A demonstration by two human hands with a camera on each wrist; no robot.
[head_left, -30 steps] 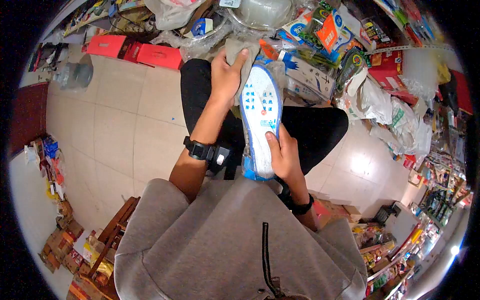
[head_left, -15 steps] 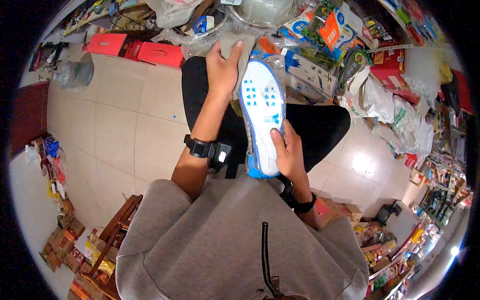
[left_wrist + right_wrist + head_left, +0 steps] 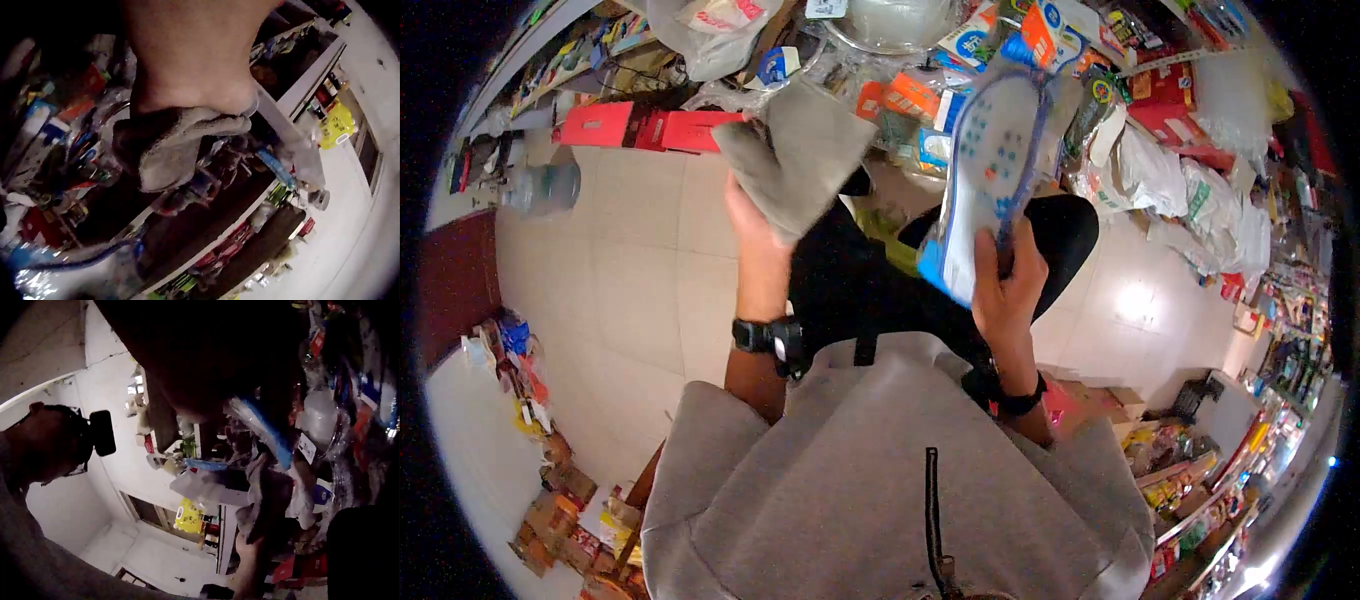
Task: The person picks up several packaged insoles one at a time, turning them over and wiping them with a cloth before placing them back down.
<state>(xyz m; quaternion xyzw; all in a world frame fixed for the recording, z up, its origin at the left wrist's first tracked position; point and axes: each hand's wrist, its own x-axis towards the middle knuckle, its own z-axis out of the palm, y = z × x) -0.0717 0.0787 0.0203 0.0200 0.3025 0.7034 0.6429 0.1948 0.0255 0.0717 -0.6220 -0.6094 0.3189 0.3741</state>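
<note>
My left hand holds a grey cloth, which spreads over the fingers and hides them in the head view. In the left wrist view the cloth hangs in folds beyond the hand. To the right, my right hand grips the heel end of a plastic-wrapped shoe insole, white with a blue edge and blue print. Its toe end points up and away, over the pile of goods. The right wrist view is dark, with only the insole's blue edge showing clearly.
Packaged goods and plastic bags are heaped ahead and to the right. Red boxes stand at the far left, near a clear plastic jug. Pale floor tiles lie to the left. Black-trousered legs are beneath the hands.
The cloth and left hand have moved left, away from the insole, and the cloth now spreads wider. My right hand has moved slightly right and up, tilting the insole's toe to the right.
</note>
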